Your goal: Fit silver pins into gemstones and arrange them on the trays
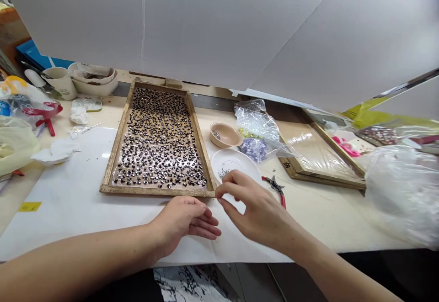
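On the counter (pixel 343 219), the wooden tray (pixel 154 191) of dark beads (pixel 157 142) lies at eleven o'clock from the left hand (pixel 181 222), which rests flat, open and empty. The right hand (pixel 260 213) hovers at the white plate's (pixel 240 158) six o'clock edge, thumb and forefinger nearly pinched; whether they hold anything I cannot tell. The tiny silver bits (pixel 223 172) on the plate look light, hard and skittish, best pinched singly by fingertips.

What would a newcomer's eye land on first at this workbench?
A long wooden tray packed with small dark beads dominates the middle of the table. In front of it, the left hand lies flat and the right hand curls its fingers by a white plate and red-handled pliers.
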